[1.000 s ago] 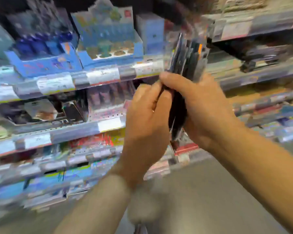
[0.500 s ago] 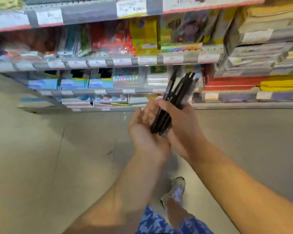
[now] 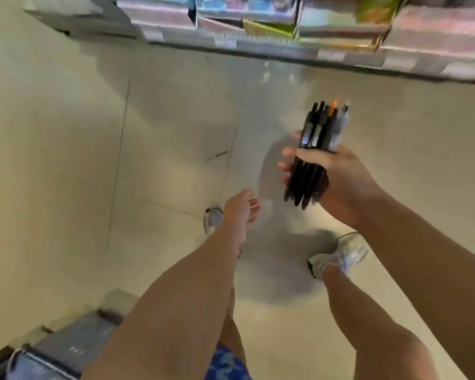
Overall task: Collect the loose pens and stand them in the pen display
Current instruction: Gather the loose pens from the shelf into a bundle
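Observation:
My right hand (image 3: 337,178) grips a bundle of several mostly black pens (image 3: 314,149), their clip ends pointing up and away from me; one shows an orange tip and one is clear. My left hand (image 3: 240,211) hangs below and to the left of the bundle, fingers relaxed and holding nothing. The pen display is not in view.
The bottom shelf (image 3: 327,48) of a shop rack runs along the top, stocked with blurred packets. Beige tiled floor (image 3: 80,160) fills the middle. My white trainers (image 3: 343,255) stand below the hands. A grey object (image 3: 66,346) lies at the bottom left.
The view has swung down from the shelves to the floor. My left hand has let go of the pens and dropped away; my right hand alone keeps the bundle.

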